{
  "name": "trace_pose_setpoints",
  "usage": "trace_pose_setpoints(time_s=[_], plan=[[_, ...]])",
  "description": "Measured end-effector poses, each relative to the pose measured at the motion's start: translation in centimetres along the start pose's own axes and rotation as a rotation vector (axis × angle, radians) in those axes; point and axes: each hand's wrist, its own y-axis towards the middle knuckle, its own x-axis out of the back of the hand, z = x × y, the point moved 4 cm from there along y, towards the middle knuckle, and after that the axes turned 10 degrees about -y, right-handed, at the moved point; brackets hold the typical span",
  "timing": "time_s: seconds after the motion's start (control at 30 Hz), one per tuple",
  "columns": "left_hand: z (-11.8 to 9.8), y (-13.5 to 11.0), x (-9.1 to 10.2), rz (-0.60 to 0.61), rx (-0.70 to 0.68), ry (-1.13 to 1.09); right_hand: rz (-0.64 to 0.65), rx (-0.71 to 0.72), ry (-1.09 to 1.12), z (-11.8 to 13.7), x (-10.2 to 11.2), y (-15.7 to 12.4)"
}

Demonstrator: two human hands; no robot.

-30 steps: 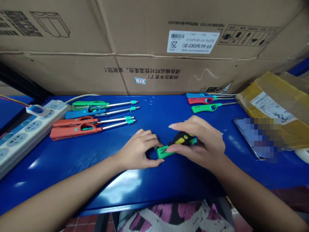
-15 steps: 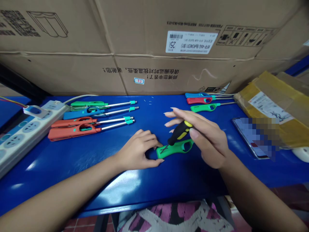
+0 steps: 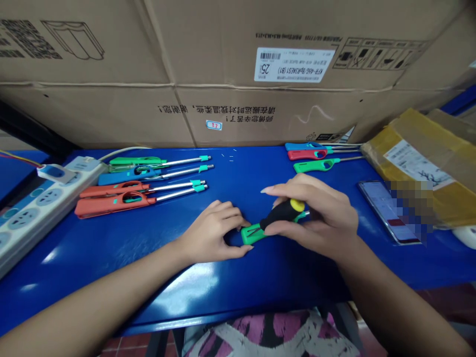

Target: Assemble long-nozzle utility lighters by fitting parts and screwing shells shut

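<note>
A green lighter (image 3: 248,235) lies on the blue table in front of me. My left hand (image 3: 217,230) grips its near-left end between thumb and fingers. Above it my right hand (image 3: 320,210) holds a black and yellow screwdriver (image 3: 280,213), thumb and fingers around the handle. The screwdriver slants down to the left, with its tip at the green lighter's left end. My right hand and the handle hide much of the lighter's middle and right part; a bit of its metal tube shows past the handle.
Several long lighters, such as a red one (image 3: 111,204), lie at the left beside a white power strip (image 3: 48,198). Three more, one green (image 3: 312,165), lie at the back right. A phone (image 3: 386,210) and a yellow-taped box (image 3: 416,163) are at the right; a large cardboard box (image 3: 223,59) stands behind.
My right hand has re-gripped the screwdriver, its spread fingers now closing around the handle, which leans lower. My left hand and the green lighter have stayed in place.
</note>
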Motion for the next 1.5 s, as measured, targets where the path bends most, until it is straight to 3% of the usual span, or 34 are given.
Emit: trace_pose_setpoints(time_s=[0.17,0.33,0.53,0.7,0.83,1.0,1.2,1.37,1.5], plan=[[0.1,0.0,0.0,-0.008,-0.002,0.008,0.192,-0.042,0.049,-0.3,-0.5,-0.3],[0.1,0.0,0.0,-0.017,-0.009,0.008,0.063,0.033,-0.123,0.1,-0.2,-0.2],[0.2,0.0,-0.1,-0.024,-0.024,0.013,0.149,0.087,-0.007,0.8,-0.6,-0.1],[0.4,0.0,-0.2,-0.007,0.0,0.011,-0.03,0.097,-0.149,0.8,-0.6,-0.3],[0.3,0.0,-0.2,-0.021,-0.01,0.023,0.113,0.068,-0.007,0.7,-1.3,-0.3],[0.4,-0.1,-0.3,-0.011,-0.001,0.019,-0.011,0.099,-0.144,0.8,-1.2,-0.4],[0.7,-0.2,-0.3,-0.026,-0.007,0.014,0.126,0.131,0.075,1.4,-1.4,-0.2],[0.5,0.0,-0.2,-0.012,0.004,0.01,-0.034,0.122,-0.08,1.0,-1.0,-0.2],[0.5,0.0,-0.2,-0.018,0.003,0.0,0.091,0.074,0.152,1.0,-1.4,-0.2]])
